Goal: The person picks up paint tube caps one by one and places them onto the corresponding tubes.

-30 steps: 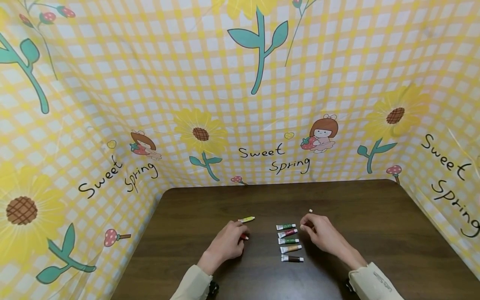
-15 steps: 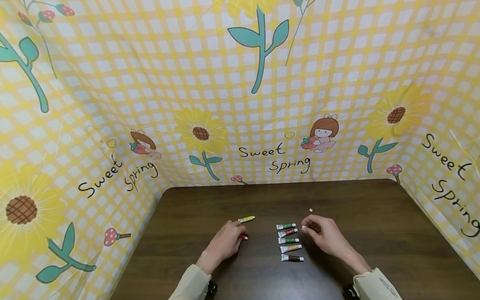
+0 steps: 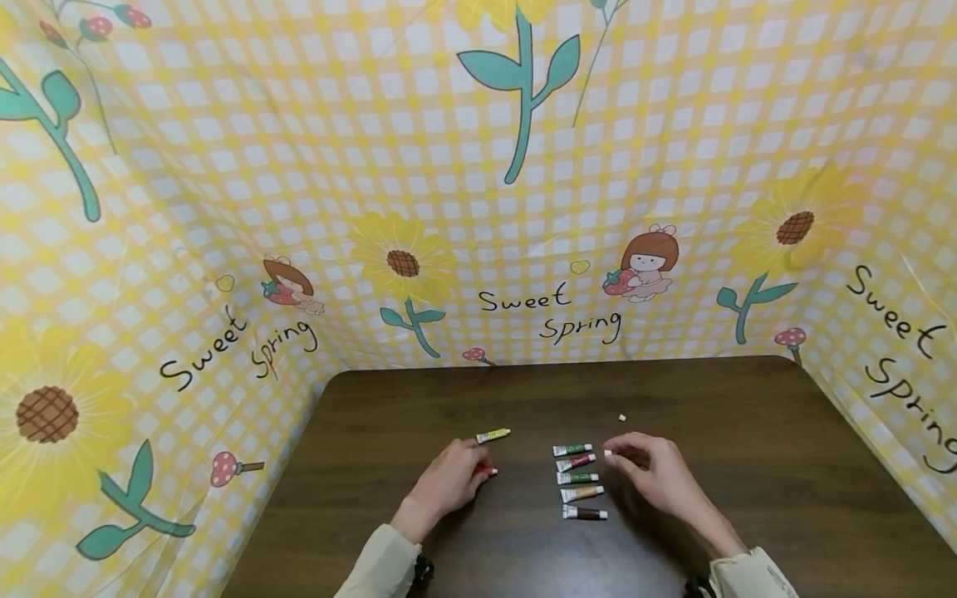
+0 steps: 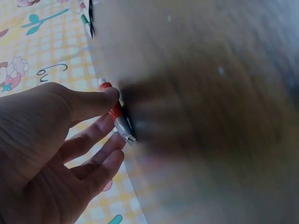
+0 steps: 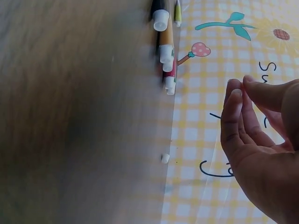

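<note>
My left hand (image 3: 446,482) pinches a small red paint tube (image 4: 116,110) between thumb and fingers. Its white tip points away from the palm, and its silver crimped end shows past the fingers in the left wrist view. Just beyond this hand lies a yellow paint tube (image 3: 493,435). To the right, my right hand (image 3: 658,473) hovers beside a column of tubes, thumb and index fingertips together. A small white cap (image 3: 608,453) shows at those fingertips in the head view; the fingers hide it in the right wrist view.
Several paint tubes lie in a column on the dark wooden table (image 3: 419,399): a green tube (image 3: 572,450) at the back, then dark red, green, ochre and a dark brown tube (image 3: 585,514) nearest. A loose white cap (image 3: 622,418) lies behind my right hand. Yellow checked cloth (image 3: 478,208) surrounds the table.
My right hand has shifted a little to the right, and the white cap at its fingertips has come into sight. The left hand has turned slightly, showing more of the red tube.
</note>
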The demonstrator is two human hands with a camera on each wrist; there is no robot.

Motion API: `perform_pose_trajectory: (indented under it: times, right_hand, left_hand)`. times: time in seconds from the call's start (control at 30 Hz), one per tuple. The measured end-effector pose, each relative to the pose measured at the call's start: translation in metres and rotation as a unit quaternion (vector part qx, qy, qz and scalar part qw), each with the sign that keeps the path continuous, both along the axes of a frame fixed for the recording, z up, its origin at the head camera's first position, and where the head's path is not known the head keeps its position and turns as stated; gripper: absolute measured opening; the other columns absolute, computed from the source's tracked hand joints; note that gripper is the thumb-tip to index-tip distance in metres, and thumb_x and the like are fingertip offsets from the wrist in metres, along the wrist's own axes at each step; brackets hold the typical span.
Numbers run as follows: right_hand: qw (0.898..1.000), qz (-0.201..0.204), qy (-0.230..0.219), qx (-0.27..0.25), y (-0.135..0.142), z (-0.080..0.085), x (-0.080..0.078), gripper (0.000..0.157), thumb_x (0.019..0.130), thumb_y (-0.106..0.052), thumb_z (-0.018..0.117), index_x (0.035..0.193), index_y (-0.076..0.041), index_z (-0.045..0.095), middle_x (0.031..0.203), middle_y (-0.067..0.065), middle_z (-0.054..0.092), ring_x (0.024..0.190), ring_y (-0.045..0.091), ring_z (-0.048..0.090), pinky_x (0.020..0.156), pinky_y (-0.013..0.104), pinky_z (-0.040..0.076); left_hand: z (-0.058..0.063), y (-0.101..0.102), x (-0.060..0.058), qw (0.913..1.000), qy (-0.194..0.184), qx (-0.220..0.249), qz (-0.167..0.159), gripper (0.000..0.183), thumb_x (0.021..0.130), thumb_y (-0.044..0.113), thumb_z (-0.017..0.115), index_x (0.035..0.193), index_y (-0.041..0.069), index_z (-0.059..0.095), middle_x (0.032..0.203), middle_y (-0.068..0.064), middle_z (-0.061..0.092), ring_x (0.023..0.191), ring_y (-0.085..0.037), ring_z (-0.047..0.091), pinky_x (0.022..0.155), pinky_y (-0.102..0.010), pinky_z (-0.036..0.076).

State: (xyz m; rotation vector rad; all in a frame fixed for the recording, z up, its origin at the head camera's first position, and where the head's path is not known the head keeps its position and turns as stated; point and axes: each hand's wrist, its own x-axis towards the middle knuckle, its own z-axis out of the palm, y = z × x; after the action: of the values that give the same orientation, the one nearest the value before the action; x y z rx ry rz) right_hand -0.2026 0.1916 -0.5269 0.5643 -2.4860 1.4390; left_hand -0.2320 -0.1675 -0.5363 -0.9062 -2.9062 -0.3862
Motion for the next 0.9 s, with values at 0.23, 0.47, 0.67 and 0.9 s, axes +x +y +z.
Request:
perform_pose_trajectory:
  times: [0.23,0.47,0.67,0.9]
  right_hand:
    - [1.000,-0.003,-0.005,-0.020,-0.001,-0.002,0.004,0.010,0.091,-0.005,0.083,0.098,-0.012,0.080,0.090,-0.001,0.079,0.078,0.005,0.070,0.068,0.024,0.058]
    - [0.999,0.011,-0.002,-0.042,-0.004,-0.003,0.006,0.008,0.092,-0.004,0.082,0.099,-0.007,0.079,0.090,-0.001,0.079,0.076,0.010,0.072,0.066,0.025,0.058]
    - [0.997,0.035,0.004,-0.073,-0.007,-0.002,0.006,0.009,0.093,-0.001,0.080,0.102,0.001,0.078,0.093,0.012,0.079,0.080,0.012,0.074,0.070,0.022,0.059]
    - [0.994,0.053,0.011,-0.100,-0.013,-0.004,0.006,0.010,0.094,0.004,0.077,0.102,-0.001,0.077,0.092,0.011,0.078,0.079,0.010,0.074,0.069,0.021,0.059]
  left_hand:
    - [0.005,0.007,0.005,0.9997,0.007,0.024,0.000,0.014,0.099,0.018,0.078,0.088,0.018,0.069,0.083,0.007,0.065,0.074,-0.010,0.056,0.072,-0.032,0.052]
    - [0.012,0.020,0.013,0.9989,0.011,0.045,-0.011,0.005,0.098,0.014,0.078,0.099,0.017,0.074,0.093,0.005,0.069,0.082,-0.008,0.061,0.078,-0.031,0.057]
    - [0.017,0.030,0.019,0.9970,0.045,0.057,-0.025,0.007,0.099,0.011,0.077,0.104,0.014,0.076,0.099,0.001,0.071,0.089,-0.014,0.065,0.084,-0.035,0.059]
    - [0.025,0.038,0.024,0.9957,0.055,0.066,-0.034,0.008,0.101,0.008,0.073,0.107,0.013,0.075,0.103,0.001,0.071,0.095,-0.014,0.067,0.089,-0.033,0.059]
